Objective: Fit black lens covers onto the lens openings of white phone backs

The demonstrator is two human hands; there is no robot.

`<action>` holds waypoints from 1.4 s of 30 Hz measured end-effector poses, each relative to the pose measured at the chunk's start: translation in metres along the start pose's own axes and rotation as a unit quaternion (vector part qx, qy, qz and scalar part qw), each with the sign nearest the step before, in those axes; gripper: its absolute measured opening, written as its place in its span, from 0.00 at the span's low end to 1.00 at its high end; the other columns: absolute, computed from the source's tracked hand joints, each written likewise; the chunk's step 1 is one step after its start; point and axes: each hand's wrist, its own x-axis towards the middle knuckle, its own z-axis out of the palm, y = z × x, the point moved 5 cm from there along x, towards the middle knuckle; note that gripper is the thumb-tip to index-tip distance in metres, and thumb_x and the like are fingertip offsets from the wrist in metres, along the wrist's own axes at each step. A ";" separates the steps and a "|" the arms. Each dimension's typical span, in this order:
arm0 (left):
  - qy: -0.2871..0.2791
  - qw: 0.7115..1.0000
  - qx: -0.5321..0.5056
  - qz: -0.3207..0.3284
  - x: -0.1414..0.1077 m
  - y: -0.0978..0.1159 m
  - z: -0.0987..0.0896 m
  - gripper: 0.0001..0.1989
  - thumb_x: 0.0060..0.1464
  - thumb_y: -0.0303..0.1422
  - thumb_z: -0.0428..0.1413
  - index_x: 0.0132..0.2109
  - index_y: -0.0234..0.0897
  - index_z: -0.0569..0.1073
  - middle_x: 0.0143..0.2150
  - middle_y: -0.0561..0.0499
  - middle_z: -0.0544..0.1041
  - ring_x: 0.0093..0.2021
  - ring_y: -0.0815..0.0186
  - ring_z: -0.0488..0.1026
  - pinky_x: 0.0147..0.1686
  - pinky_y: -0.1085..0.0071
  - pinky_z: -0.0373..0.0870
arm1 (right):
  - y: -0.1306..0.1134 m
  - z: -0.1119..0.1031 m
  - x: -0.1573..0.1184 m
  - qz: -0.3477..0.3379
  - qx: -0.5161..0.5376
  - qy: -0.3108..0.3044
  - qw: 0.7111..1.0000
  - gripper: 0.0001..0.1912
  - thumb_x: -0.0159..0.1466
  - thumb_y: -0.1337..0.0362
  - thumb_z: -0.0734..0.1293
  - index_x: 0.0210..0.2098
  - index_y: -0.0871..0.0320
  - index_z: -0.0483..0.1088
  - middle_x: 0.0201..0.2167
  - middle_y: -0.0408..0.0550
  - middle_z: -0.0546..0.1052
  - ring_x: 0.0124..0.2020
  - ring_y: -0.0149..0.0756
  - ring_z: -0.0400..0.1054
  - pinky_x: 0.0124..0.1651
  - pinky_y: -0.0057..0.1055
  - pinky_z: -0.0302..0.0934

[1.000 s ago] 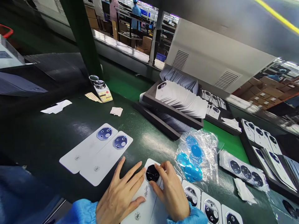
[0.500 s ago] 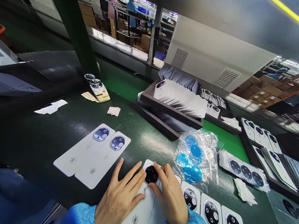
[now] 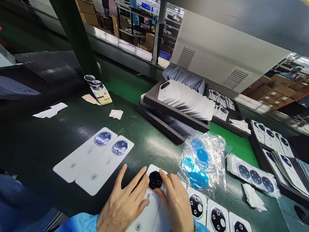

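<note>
Just below the middle of the head view, a black octagonal camera cover point(image 3: 154, 179) sits at the top of a white phone back panel point(image 3: 144, 209). My left hand point(image 3: 124, 201) is open, its fingers spread flat over the panel and the fingertips touching the cover's left edge. At the cover's right side, my right hand point(image 3: 177, 201) curls, with forefinger and thumb closed against its rim. My right hand hides part of the adjoining panel. More white panels with black camera covers point(image 3: 196, 205) lie in a row to the right.
Two white panels with bluish camera covers point(image 3: 103, 138) lie left. Behind are stacked dark trays of panels point(image 3: 178, 124), a plastic bag with blue discs point(image 3: 202, 155) and packed black covers point(image 3: 255, 177). A crumpled paper point(image 3: 253, 197) and another panel tray point(image 3: 256, 151) stand right.
The view has shifted slightly. Both hands stay at the black camera cover in nearly the same pose, the right fingers still along its rim.
</note>
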 end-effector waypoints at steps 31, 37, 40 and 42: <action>-0.030 0.999 -0.034 -0.028 -0.006 0.000 0.003 0.17 0.67 0.34 0.42 0.46 0.38 0.75 0.44 0.54 0.81 0.53 0.65 0.72 0.68 0.54 0.39 | -0.001 -0.008 -0.026 -0.122 -0.125 -0.025 0.984 0.27 0.71 0.74 0.43 0.46 0.67 0.72 0.34 0.53 0.74 0.38 0.38 0.65 0.34 0.35 0.58; -0.023 0.999 -0.033 -0.021 -0.006 0.000 0.002 0.18 0.67 0.34 0.41 0.44 0.37 0.76 0.44 0.53 0.81 0.53 0.64 0.73 0.68 0.53 0.40 | -0.006 -0.009 -0.027 -0.124 -0.096 -0.028 0.987 0.29 0.72 0.72 0.41 0.44 0.68 0.73 0.34 0.51 0.75 0.37 0.36 0.65 0.34 0.34 0.58; -0.030 0.999 -0.025 -0.016 -0.004 0.000 0.001 0.19 0.67 0.33 0.41 0.44 0.38 0.76 0.43 0.54 0.81 0.53 0.65 0.73 0.68 0.54 0.38 | -0.009 -0.008 -0.026 -0.123 -0.080 -0.028 0.989 0.29 0.71 0.73 0.42 0.42 0.69 0.73 0.35 0.53 0.76 0.36 0.37 0.66 0.32 0.34 0.59; -0.031 0.999 -0.029 -0.011 -0.004 0.001 0.001 0.18 0.67 0.34 0.41 0.44 0.38 0.76 0.43 0.54 0.81 0.52 0.64 0.73 0.68 0.55 0.39 | -0.007 -0.008 -0.025 -0.117 -0.073 -0.027 0.990 0.29 0.71 0.73 0.42 0.41 0.68 0.74 0.34 0.52 0.76 0.35 0.36 0.66 0.32 0.34 0.60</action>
